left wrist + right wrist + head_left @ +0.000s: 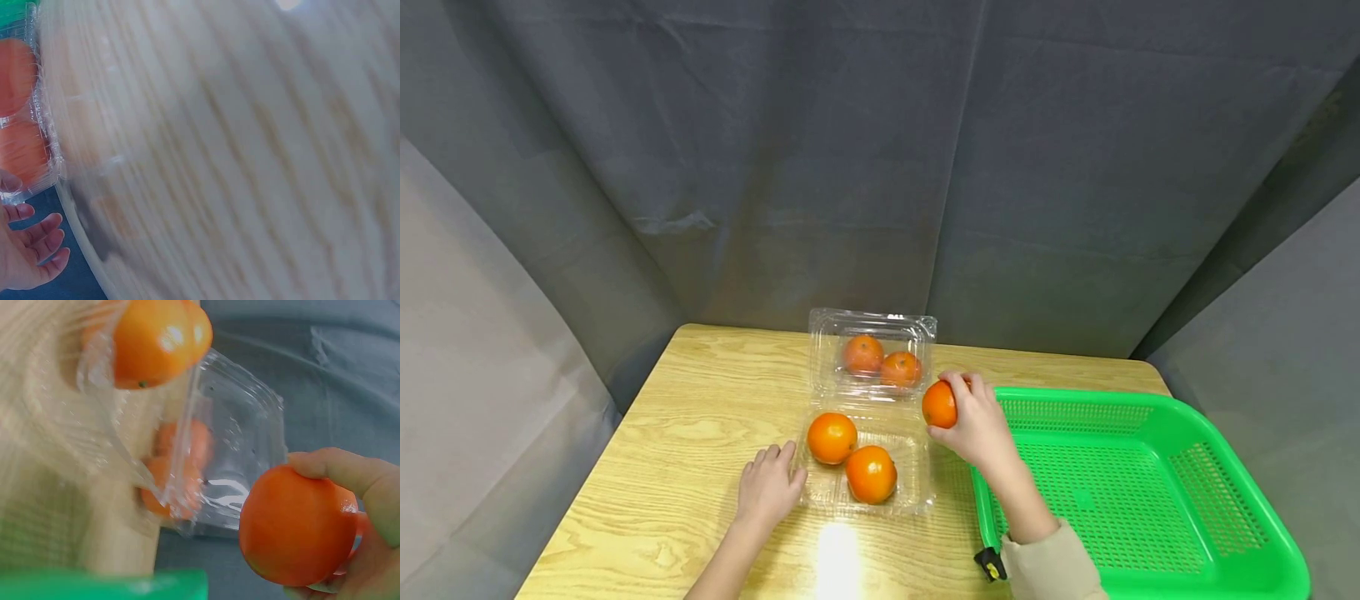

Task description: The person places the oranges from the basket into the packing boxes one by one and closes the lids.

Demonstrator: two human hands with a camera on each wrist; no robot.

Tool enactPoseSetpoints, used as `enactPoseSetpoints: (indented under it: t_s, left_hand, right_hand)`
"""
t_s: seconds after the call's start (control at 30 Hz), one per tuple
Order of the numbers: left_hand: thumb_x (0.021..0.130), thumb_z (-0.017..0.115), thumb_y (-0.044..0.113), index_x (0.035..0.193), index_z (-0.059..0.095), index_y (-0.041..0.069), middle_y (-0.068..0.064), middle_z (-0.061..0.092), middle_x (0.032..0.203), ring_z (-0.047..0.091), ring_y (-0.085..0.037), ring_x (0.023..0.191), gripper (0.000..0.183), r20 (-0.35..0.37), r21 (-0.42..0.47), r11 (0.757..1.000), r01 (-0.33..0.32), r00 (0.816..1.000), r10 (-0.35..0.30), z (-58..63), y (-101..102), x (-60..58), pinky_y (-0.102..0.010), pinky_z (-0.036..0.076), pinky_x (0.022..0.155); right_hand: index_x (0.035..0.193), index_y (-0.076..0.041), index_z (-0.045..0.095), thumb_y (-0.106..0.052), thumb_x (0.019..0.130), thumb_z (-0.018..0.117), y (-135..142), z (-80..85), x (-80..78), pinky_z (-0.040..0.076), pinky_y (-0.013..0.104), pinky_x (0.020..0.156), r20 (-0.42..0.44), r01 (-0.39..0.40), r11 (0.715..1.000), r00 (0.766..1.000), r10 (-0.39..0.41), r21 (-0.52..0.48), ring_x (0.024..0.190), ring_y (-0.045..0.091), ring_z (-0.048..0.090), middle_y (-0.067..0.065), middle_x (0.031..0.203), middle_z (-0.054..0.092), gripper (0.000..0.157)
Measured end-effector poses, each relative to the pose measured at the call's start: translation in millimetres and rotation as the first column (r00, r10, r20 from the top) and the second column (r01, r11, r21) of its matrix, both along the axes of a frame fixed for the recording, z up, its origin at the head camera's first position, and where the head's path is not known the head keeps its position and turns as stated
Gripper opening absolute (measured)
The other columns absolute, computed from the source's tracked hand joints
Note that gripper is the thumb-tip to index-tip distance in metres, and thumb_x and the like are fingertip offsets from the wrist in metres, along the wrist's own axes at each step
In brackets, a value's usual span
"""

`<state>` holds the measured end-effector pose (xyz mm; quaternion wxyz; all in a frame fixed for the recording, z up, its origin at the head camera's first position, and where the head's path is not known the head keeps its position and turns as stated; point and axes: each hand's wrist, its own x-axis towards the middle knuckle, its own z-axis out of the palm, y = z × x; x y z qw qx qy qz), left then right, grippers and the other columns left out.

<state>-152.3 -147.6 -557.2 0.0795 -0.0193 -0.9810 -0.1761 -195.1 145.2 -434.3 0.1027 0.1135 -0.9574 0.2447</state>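
Observation:
My right hand (976,425) grips an orange (299,525), thumb and fingers around its sides, above the right edge of a clear plastic clamshell box (913,467). Inside the box's base sit two oranges, one at the back left (832,437) and one nearer the front (871,475). The hinged lid (827,333) stands raised at the back, and two more oranges (863,355) (901,369) show through its plastic. My left hand (769,486) lies at the box's left edge, fingers relaxed and holding nothing; in the left wrist view its fingers (44,240) are spread.
A green perforated plastic basket (1243,475) stands at the right of the wooden table (700,433), right beside the box. At the basket's left front corner is a small black object (990,564) with a yellow mark. Grey curtains (850,167) surround the table.

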Motion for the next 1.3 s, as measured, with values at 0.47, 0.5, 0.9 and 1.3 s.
enactPoseSetpoints:
  t_s: [0.47,0.5,0.9,1.3]
  left_hand:
    - [0.085,0.055,0.03,0.119,0.055,0.006,-0.018,0.059,0.107,0.055,-0.033,0.097,0.041,0.012,0.003,1.0,-0.001,1.0,0.001,0.4,0,-0.4,-0.05,0.045,0.079]
    - [0.085,0.055,0.03,0.119,0.055,0.006,-0.018,0.059,0.107,0.055,-0.033,0.097,0.041,0.013,0.004,1.0,-0.001,1.0,0.001,0.3,0,-0.4,-0.05,0.045,0.079]
    - [0.086,0.054,0.031,0.119,0.055,0.006,-0.018,0.06,0.108,0.055,-0.034,0.097,0.041,0.008,0.001,1.0,0.003,1.0,-0.003,-1.0,0,0.1,-0.05,0.045,0.078]
    - [0.086,0.054,0.031,0.12,0.055,0.006,-0.019,0.059,0.11,0.054,-0.035,0.1,0.042,0.014,0.009,1.0,-0.003,1.0,0.002,-1.8,0,-0.3,-0.053,0.044,0.082]
  right_hand:
    - [0.118,-0.01,0.053,-0.023,0.057,0.085,-29,-33.2,1.1,0.047,0.049,0.076,0.011,-0.08,0.994,0.997,0.079,0.075,0.099,0.038,0.049,0.019,0.113,0.05,0.07]
    - [0.118,-0.009,0.053,-0.024,0.057,0.085,-30,-35.0,1.4,0.047,0.049,0.076,0.016,-0.085,0.993,0.996,0.084,0.077,0.1,0.038,0.049,0.019,0.114,0.05,0.07]
    - [0.119,-0.008,0.053,-0.021,0.055,0.084,-43,-52.7,0.3,0.047,0.049,0.075,0.021,-0.126,0.987,0.992,0.124,0.097,0.096,0.037,0.049,0.019,0.113,0.049,0.072]
    - [0.12,-0.012,0.051,-0.021,0.056,0.083,-50,-63.6,-1.1,0.048,0.049,0.075,0.083,-0.166,0.977,0.984,0.156,0.133,0.1,0.036,0.049,0.019,0.115,0.048,0.072]
